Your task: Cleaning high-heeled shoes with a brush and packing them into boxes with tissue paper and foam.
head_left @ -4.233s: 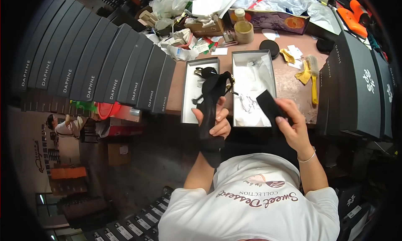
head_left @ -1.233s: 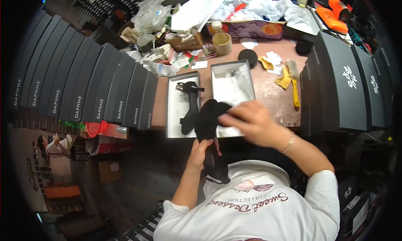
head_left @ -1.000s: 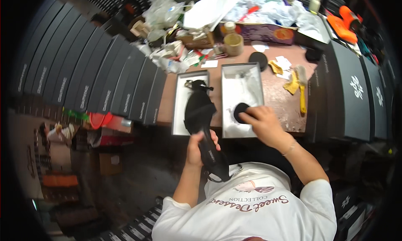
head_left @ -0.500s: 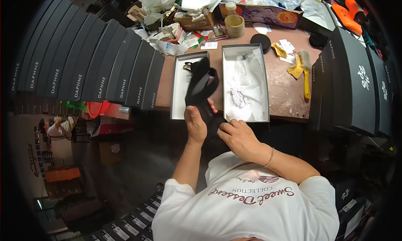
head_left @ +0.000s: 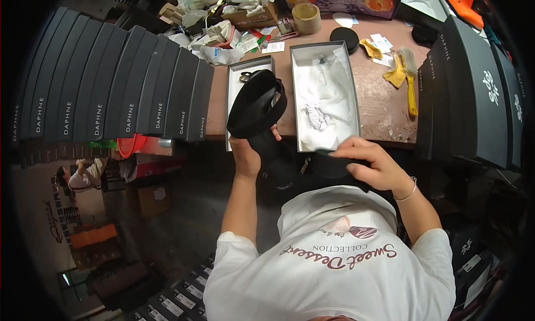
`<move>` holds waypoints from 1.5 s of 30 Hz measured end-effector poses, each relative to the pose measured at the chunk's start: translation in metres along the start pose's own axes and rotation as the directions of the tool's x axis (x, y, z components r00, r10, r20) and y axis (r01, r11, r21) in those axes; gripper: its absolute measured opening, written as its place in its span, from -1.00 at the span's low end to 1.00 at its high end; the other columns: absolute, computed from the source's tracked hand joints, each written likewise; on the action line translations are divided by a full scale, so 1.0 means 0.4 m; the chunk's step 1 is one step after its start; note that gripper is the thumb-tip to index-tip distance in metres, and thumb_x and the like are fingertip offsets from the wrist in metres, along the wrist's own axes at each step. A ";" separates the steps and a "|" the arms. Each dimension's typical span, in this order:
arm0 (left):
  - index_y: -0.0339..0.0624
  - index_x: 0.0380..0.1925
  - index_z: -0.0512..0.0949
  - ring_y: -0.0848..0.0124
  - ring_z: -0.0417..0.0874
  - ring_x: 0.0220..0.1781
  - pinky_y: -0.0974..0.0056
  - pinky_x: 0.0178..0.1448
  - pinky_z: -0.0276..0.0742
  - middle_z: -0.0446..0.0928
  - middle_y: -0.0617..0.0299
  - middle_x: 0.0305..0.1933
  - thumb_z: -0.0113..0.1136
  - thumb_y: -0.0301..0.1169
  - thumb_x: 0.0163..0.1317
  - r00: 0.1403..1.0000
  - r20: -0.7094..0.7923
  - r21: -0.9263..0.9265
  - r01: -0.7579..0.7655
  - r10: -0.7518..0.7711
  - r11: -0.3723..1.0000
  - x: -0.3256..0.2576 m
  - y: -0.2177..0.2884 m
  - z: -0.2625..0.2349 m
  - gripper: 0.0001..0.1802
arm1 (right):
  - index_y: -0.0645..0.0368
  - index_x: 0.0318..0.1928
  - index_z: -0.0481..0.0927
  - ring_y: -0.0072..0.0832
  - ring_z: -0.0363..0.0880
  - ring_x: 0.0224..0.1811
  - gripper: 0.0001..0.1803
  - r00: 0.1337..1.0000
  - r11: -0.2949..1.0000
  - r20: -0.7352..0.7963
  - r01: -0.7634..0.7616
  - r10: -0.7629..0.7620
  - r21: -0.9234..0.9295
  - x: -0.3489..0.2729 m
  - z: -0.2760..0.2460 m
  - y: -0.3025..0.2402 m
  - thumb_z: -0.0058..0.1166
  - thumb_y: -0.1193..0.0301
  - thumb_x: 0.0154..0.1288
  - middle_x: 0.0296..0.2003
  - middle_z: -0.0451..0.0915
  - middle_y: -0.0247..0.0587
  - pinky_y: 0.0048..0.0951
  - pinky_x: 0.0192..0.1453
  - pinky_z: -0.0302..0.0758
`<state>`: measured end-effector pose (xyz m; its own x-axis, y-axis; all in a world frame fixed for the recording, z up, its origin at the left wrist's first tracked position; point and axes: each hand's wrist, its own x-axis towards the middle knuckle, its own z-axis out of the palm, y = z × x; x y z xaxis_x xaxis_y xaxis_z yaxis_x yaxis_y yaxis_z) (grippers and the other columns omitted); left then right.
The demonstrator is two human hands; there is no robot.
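My left hand (head_left: 245,156) is wrapped round a black shoe (head_left: 251,112) with wide straps that form an open loop. The shoe is raised over the table's front edge and partly covers the shallow grey box lid (head_left: 267,64). A small metal zip pull shows on its black material near my body. My right hand (head_left: 370,162) has its thumb and fingers closed on the edge of a black flap (head_left: 329,165) that spreads right from the shoe. Just beyond stands an open shoebox (head_left: 356,115) lined with crumpled white tissue paper (head_left: 323,92).
Dark shoeboxes (head_left: 122,81) stand in a long row at the left, with more boxes (head_left: 468,92) at the right. A yellow-handled brush (head_left: 411,92), a round black tin (head_left: 344,39) and a tape roll (head_left: 306,20) lie on the brown table (head_left: 384,117). Farther left, another person (head_left: 83,176) is visible.
The shoe has tilted toward me and left, its strap loop now facing up. My right hand has moved right, drawing the black flap outward.
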<state>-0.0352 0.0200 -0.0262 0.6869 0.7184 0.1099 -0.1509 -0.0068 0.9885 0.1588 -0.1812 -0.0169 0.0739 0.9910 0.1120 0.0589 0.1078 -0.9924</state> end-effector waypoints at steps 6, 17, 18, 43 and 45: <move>-0.44 0.07 0.41 0.35 0.61 -0.29 0.29 -0.14 0.53 0.58 0.06 -0.26 -0.08 0.24 0.26 0.945 0.054 0.076 -0.325 0.322 0.943 -0.002 -0.009 0.089 -0.17 | 0.17 0.02 0.54 -0.24 0.53 -0.20 -0.56 0.988 0.612 0.069 0.141 -0.140 -0.779 0.073 0.222 0.076 0.05 0.42 0.06 -0.26 0.43 -0.17 -0.23 -0.14 0.48; -0.35 0.07 0.33 0.31 0.47 -0.35 0.18 -0.25 0.50 0.38 0.14 -0.31 -0.45 0.67 -0.13 0.998 0.038 -0.197 -0.041 0.050 0.979 0.062 0.003 0.094 0.24 | 0.30 -0.05 0.58 -0.35 0.51 -0.17 -0.60 0.957 0.950 -0.202 -0.249 0.211 -0.189 -0.102 -0.134 -0.045 0.01 0.58 0.02 -0.24 0.56 -0.13 -0.44 -0.02 0.42; -0.38 -0.02 0.37 0.34 0.46 -0.37 0.19 -0.21 0.50 0.36 0.15 -0.34 -0.42 0.65 -0.10 0.998 -0.037 -0.293 0.046 -0.060 0.955 0.067 -0.004 0.110 0.21 | 0.30 -0.04 0.57 -0.36 0.50 -0.16 -0.60 0.954 0.958 -0.227 -0.234 0.194 -0.168 -0.097 -0.128 -0.041 0.02 0.58 0.04 -0.23 0.55 -0.14 -0.46 -0.02 0.41; -0.39 -0.12 0.51 0.57 0.54 -0.24 0.40 -0.14 0.49 0.58 0.25 -0.27 0.19 -0.51 0.16 0.960 0.121 0.435 0.176 -0.251 0.883 0.102 -0.025 -0.153 -0.72 | 0.26 0.06 0.51 -0.48 0.44 -0.13 -0.60 0.870 0.951 -0.493 -0.154 0.002 -0.268 0.021 -0.078 -0.007 0.06 0.54 0.16 -0.13 0.50 -0.22 -0.56 -0.03 0.35; -0.36 -0.09 0.47 0.61 0.50 -0.23 0.42 -0.14 0.48 0.56 0.27 -0.23 0.20 -0.50 0.18 0.957 0.165 0.335 0.175 -0.241 0.926 0.060 0.000 -0.113 -0.70 | 0.23 0.07 0.51 -0.42 0.45 -0.12 -0.57 0.812 0.919 -0.522 0.046 -0.263 -0.391 0.097 -0.051 -0.054 0.10 0.54 0.13 -0.13 0.49 -0.20 -0.55 -0.03 0.36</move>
<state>-0.0507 0.0686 -0.0284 0.8103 0.5744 -0.1158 0.2189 -0.1135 0.9691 0.1806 -0.1467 0.0098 0.5640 0.7342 0.3781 0.4468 0.1138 -0.8874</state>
